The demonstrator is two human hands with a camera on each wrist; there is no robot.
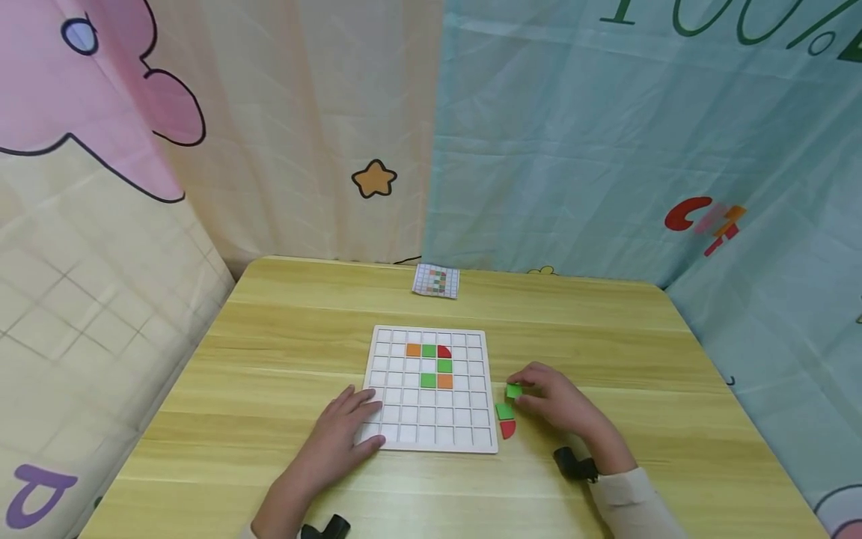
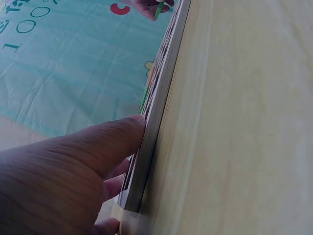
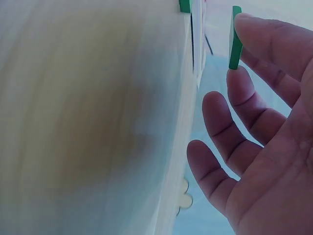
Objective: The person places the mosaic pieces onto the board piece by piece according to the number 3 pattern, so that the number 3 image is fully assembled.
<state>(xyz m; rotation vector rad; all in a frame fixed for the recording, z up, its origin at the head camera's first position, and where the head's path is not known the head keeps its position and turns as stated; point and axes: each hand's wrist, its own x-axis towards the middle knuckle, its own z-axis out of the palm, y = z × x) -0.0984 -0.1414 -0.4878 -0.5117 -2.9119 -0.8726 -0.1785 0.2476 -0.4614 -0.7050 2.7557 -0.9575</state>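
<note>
My right hand (image 1: 555, 397) pinches a green square tile (image 3: 235, 44) between thumb and fingers, just right of a white gridded board (image 1: 404, 434). Below that hand, a second green square (image 1: 505, 411) and a red quarter-round tile (image 1: 508, 429) lie on the table. With its fingers spread, my left hand (image 1: 340, 430) rests on the board's left edge; its thumb (image 2: 132, 129) touches the near side in the left wrist view. Set in the grid's upper middle are an orange square (image 1: 414, 350), a red quarter-round (image 1: 444, 352), several green squares and another orange square (image 1: 444, 382).
A small card (image 1: 436, 281) printed with a coloured grid pattern lies at the table's far edge. Printed curtains (image 1: 539, 150) hang behind and beside the wooden table (image 1: 303, 314). Black wrist devices (image 1: 574, 464) sit on both wrists.
</note>
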